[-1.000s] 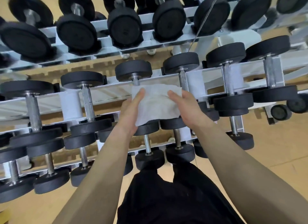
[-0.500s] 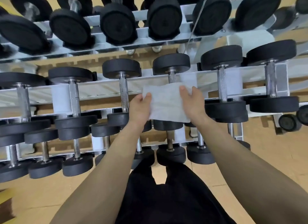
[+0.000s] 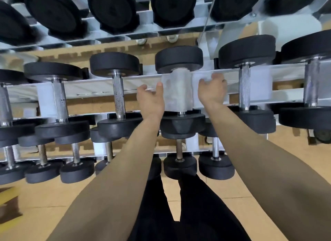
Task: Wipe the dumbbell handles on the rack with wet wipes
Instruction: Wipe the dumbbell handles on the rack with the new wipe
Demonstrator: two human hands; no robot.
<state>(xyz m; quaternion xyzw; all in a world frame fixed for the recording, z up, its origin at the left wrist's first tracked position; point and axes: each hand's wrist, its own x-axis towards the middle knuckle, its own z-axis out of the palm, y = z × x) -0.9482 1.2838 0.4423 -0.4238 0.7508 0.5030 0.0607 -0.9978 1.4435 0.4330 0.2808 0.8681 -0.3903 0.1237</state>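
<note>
A white wet wipe (image 3: pixel 176 91) is draped over the handle of a black dumbbell (image 3: pixel 179 59) on the middle tier of the white rack (image 3: pixel 100 85). The handle is hidden under the wipe. My left hand (image 3: pixel 150 99) holds the wipe's left edge, fingers curled around it. My right hand (image 3: pixel 212 89) holds the right edge, pulled down beside the handle. Neighbouring dumbbells with bare knurled steel handles stand to the left (image 3: pixel 119 95) and right (image 3: pixel 245 86).
A top tier of larger black dumbbells (image 3: pixel 112 9) runs along the upper edge. A lower tier of smaller dumbbells (image 3: pixel 77 167) sits nearer to me. My black trousers (image 3: pixel 179 214) and the tan floor (image 3: pixel 206 190) fill the bottom.
The wipe went from being held flat in front of the rack to being laid over the middle dumbbell's handle. Both hands moved forward and apart, down either side of the handle.
</note>
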